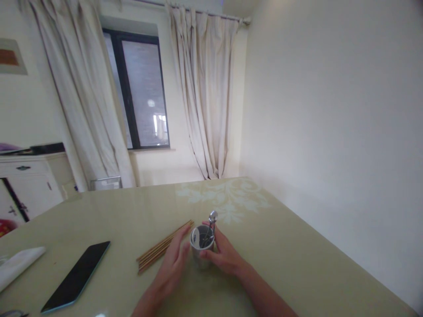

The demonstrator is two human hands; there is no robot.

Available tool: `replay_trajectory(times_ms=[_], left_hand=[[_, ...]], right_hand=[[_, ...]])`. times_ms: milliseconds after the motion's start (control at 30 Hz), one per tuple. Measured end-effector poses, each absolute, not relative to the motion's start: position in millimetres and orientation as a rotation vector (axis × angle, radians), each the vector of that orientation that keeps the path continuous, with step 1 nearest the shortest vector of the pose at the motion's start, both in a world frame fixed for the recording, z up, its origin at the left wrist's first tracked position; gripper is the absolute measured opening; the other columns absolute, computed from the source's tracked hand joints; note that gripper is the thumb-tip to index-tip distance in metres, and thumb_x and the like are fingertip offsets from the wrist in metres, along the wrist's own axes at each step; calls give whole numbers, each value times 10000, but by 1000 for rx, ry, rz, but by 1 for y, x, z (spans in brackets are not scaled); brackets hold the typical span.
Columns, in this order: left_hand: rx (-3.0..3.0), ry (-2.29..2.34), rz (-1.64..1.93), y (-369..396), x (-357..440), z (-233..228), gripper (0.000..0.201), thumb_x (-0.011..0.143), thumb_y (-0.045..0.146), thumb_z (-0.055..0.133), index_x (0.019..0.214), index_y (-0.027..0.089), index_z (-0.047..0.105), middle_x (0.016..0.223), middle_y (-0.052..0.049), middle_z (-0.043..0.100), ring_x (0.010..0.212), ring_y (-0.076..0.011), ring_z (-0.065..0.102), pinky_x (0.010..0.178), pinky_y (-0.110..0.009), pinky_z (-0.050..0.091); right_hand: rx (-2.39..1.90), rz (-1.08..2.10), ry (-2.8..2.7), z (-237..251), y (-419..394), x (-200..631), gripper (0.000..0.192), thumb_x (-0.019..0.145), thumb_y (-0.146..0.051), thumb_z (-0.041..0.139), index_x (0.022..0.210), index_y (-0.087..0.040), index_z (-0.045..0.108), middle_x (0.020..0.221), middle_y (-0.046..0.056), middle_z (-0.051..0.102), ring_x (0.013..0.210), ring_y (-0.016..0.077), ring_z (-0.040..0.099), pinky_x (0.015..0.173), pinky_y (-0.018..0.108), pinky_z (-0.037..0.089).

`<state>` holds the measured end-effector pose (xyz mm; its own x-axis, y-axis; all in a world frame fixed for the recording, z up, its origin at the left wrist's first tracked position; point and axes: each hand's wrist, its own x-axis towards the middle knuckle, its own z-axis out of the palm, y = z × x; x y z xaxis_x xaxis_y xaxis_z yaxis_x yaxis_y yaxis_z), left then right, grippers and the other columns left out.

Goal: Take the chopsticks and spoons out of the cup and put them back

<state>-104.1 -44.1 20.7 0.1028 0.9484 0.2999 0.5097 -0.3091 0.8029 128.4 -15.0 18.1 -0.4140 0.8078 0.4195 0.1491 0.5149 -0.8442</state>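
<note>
A small metal cup [201, 248] stands on the pale green table [291, 264], with a metal spoon [212, 224] and other cutlery sticking out of it. My right hand [224, 255] wraps around the cup's right side. My left hand [173, 264] lies flat with fingers straight, touching the cup's left side. Several wooden chopsticks [163, 246] lie on the table just left of the cup, partly under my left fingertips.
A dark phone [77, 275] lies face up at the front left. A folded white cloth [18, 264] sits at the table's left edge. A white wall runs along the right; curtains, a window and a white cabinet [29, 185] stand behind.
</note>
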Motion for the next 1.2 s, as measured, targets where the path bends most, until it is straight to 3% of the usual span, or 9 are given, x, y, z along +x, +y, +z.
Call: replay_trajectory(times_ms=[167,300,500,667,800,867,1033,1133,1200], left_hand=[[1890,1159,1003,-56,-80,24,795,934,691,622,1580,242,498,1626,-104,562,1511,-314,506,1264,-440,412],[1891,1215,1020,-57,-79,27,719,907,551,724,1533,245,548,1546,-102,639,1404,-310,605,1219,-432,459],[1961,1361,1023,-57,-74,21,750,880,513,754,1537,231,529,1556,-129,623,1441,-330,572,1227,-456,449],[1944,1383,1033,-60,-73,24,674,881,476,744,1481,212,585,1533,-139,641,1434,-338,579,1228,-468,445],[1916,1275,1031,-60,-74,27,692,881,494,769,1490,223,581,1542,-148,632,1432,-340,575,1238,-481,427],[1895,1202,1038,-60,-74,27,719,874,503,788,1501,226,573,1545,-151,628,1432,-338,574,1238,-480,423],[1824,1097,1063,-63,-71,25,726,848,484,832,1485,225,597,1525,-154,642,1421,-343,577,1234,-486,416],[1796,1041,1076,-64,-73,23,766,829,556,830,1480,225,597,1494,-151,662,1383,-355,604,1189,-487,465],[1775,1033,1113,-62,-77,21,729,897,641,715,1484,227,584,1473,-150,673,1344,-344,630,1135,-478,514]], right_hand=[[-732,843,-1890,22,-20,128,896,967,-865,404,1560,-200,498,1484,184,632,1388,351,592,1199,513,422],[-801,659,-1764,30,-22,123,692,981,-770,534,1369,-203,618,1230,130,729,1095,291,700,947,397,556],[-947,394,-1643,48,-24,122,281,1052,-441,569,1031,-213,732,898,66,734,831,225,666,758,341,519],[-894,243,-1532,60,-32,125,301,1078,-381,542,932,-218,748,842,66,733,804,224,658,765,346,512],[-904,369,-1068,69,-21,138,374,1053,-520,583,948,-196,737,774,33,700,693,183,622,656,302,497],[-881,465,-782,68,-8,148,435,976,-611,660,965,-183,734,767,17,694,664,160,608,620,278,497],[-855,661,-418,50,17,162,589,665,-679,891,937,-171,770,854,26,760,741,163,704,732,295,612],[-878,755,-495,40,17,154,582,622,-655,934,907,-165,806,852,38,784,742,186,737,738,315,642],[-884,861,-622,37,12,143,574,630,-657,938,907,-168,825,871,52,803,756,206,760,749,333,656]])
